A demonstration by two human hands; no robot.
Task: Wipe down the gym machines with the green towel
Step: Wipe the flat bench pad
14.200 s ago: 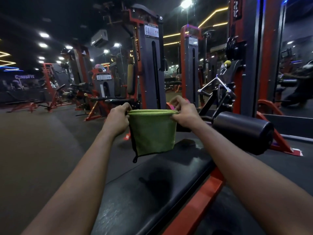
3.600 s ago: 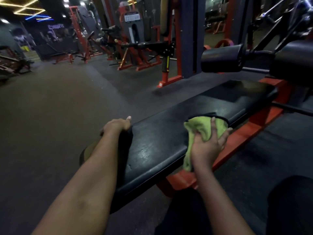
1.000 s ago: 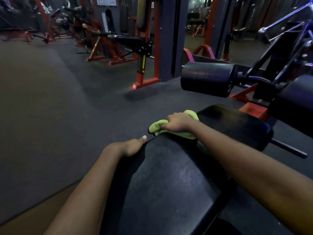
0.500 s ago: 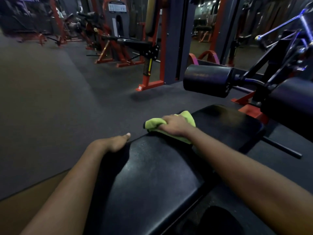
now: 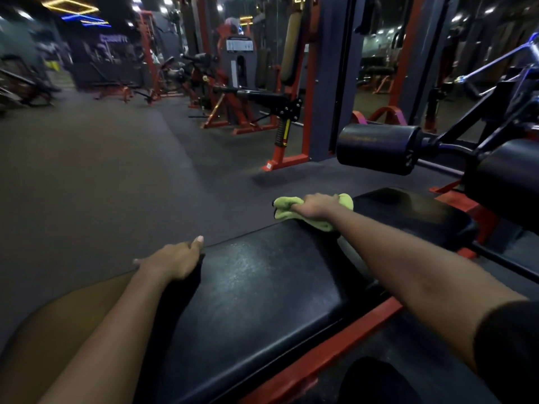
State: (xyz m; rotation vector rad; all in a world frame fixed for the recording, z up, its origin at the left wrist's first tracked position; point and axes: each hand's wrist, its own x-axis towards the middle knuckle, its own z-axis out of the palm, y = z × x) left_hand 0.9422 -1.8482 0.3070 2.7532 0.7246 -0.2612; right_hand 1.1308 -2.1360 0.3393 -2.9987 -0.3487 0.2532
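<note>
Green bunched towel (image 5: pixel 344 201), clutched in right hand (image 5: pixel 313 205), overhangs black padded bench (image 5: pixel 262 287) edge mid-frame: may slide off. Left hand (image 5: pixel 172 262): grip unclear.

Two forearms come into view from the near edge, both uncovered from above the elbow down to the hands. The left hand (image 5: pixel 172 262) shows a short, neatly trimmed thumbnail (image 5: pixel 199 239) that catches the light. The right hand (image 5: pixel 313 205) shows rounded knuckles. At the near right edge a black short sleeve (image 5: pixel 510 345) covers the right upper arm, its hem blurred. Low in the near middle, a dark trouser leg (image 5: pixel 376 380) covers a knee.
</note>
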